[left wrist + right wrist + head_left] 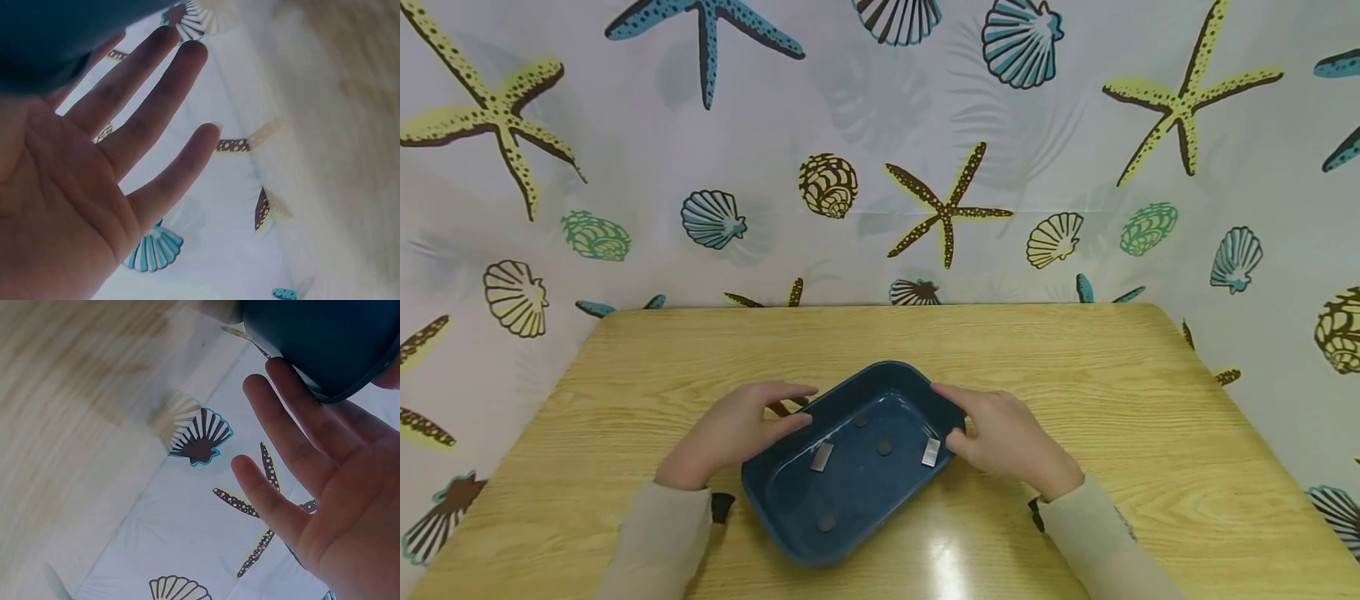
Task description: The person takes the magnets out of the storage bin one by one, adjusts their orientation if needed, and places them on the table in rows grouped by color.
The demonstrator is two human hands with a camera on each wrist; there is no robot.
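A dark blue oblong tray (857, 492) with rounded corners sits slantwise on the table. Inside it lie two small silver rectangular pieces, one left of the middle (822, 457) and one by the right end (931, 452), and a few small grey round spots (885, 448). At the tray's upper left side is my left hand (741, 429), thumb tip over the rim; its other fingers stretch out loosely in the left wrist view. My right hand (1000, 429) spans the right end, index fingertip and thumb at the rim. Extended fingers show beneath the tray wall in the right wrist view.
The light wooden table (1150, 400) reaches away on both sides of the tray. Behind and beside it hangs a white cloth (865, 117) printed with shells and starfish. Small black pieces (722, 507) stick out by both sleeve cuffs.
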